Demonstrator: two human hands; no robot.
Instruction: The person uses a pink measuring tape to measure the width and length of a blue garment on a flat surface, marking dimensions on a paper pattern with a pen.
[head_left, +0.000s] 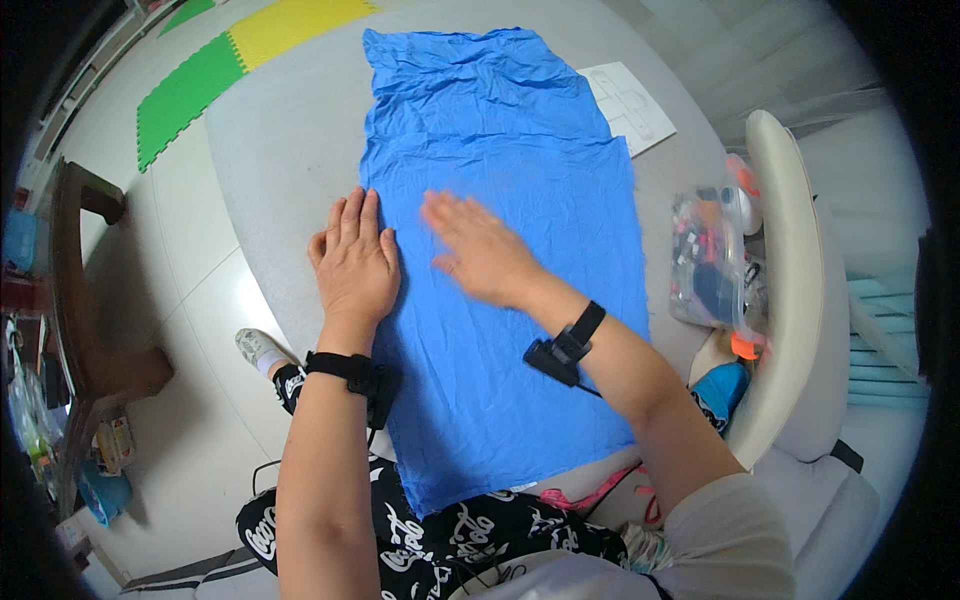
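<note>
A long piece of blue cloth lies spread lengthwise before me, its near end reaching over my patterned trousers. Its far part is gathered in wrinkles, with a crosswise fold line below them. My left hand rests flat at the cloth's left edge, palm down, gripping nothing. Over the middle of the cloth is my right hand, palm down and fingers extended, blurred by motion. Whether it touches the fabric I cannot tell. Each wrist wears a black strap with a small device.
Under the cloth is a grey sofa seat. A white sheet with line drawings lies at far right. A clear plastic box of small items stands beside the cream backrest. Foam mats and a dark wooden table are left.
</note>
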